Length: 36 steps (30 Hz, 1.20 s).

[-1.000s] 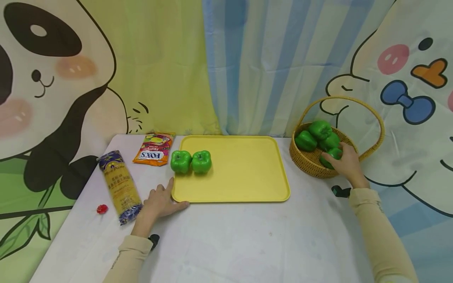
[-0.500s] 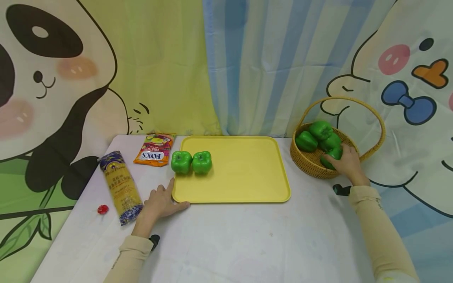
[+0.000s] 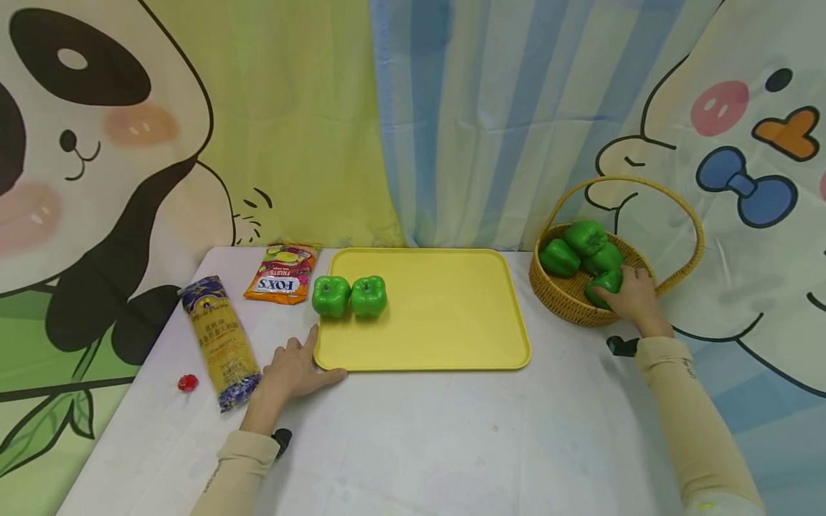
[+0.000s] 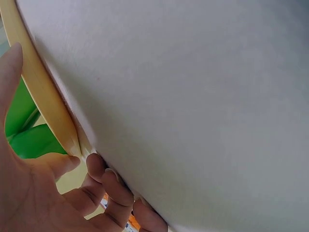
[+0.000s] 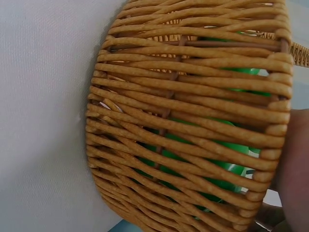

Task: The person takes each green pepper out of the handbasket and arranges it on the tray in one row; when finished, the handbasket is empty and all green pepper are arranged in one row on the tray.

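In the head view my left hand (image 3: 290, 371) rests at the near left corner of the yellow tray (image 3: 439, 315), thumb and index finger spread and touching its edge. Two green peppers (image 3: 331, 297) stand side by side at the tray's left edge. At the right, my right hand (image 3: 635, 295) reaches over the rim of the wicker basket (image 3: 560, 304) and grips the nearest green pepper (image 3: 604, 288) inside. More green peppers (image 3: 584, 238) lie behind it. The right wrist view shows mostly the basket's woven side (image 5: 193, 111), which hides my fingers.
An orange candy bag (image 3: 282, 274) lies left of the tray's far corner. Further left is a long yellow and blue pasta package (image 3: 221, 340), with a small red wrapped candy (image 3: 187, 383) beside it. The basket's tall handle (image 3: 693, 222) arches up above the peppers.
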Each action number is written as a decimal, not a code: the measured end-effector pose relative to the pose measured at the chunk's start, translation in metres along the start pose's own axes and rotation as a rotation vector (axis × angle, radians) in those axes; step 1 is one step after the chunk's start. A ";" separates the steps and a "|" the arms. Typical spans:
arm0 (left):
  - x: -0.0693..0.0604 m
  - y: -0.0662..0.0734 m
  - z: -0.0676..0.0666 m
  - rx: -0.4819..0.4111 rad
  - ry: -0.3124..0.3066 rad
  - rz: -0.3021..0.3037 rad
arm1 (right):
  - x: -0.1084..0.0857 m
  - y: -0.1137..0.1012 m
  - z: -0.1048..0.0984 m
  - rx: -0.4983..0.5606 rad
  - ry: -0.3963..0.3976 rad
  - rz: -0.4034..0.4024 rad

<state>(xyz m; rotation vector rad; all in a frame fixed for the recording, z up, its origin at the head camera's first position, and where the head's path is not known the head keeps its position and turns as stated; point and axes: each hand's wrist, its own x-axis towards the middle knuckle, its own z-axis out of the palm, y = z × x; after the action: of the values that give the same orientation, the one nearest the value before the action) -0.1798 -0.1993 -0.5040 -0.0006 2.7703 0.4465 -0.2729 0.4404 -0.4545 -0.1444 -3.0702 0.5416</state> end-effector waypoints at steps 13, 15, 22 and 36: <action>0.001 -0.001 0.001 0.000 -0.004 -0.001 | 0.003 0.005 0.003 0.021 -0.019 0.017; 0.001 -0.001 0.002 0.001 -0.002 0.000 | 0.004 0.006 0.004 0.030 -0.019 0.018; 0.000 -0.002 0.002 0.002 -0.006 0.002 | 0.008 0.010 0.004 0.038 -0.022 0.014; 0.002 -0.002 0.003 0.000 0.004 0.003 | 0.018 0.015 0.002 0.038 -0.053 -0.026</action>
<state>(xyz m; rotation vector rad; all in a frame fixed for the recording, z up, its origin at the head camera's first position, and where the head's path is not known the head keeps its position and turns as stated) -0.1807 -0.2004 -0.5077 0.0030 2.7747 0.4475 -0.2895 0.4552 -0.4618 -0.0903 -3.1059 0.6114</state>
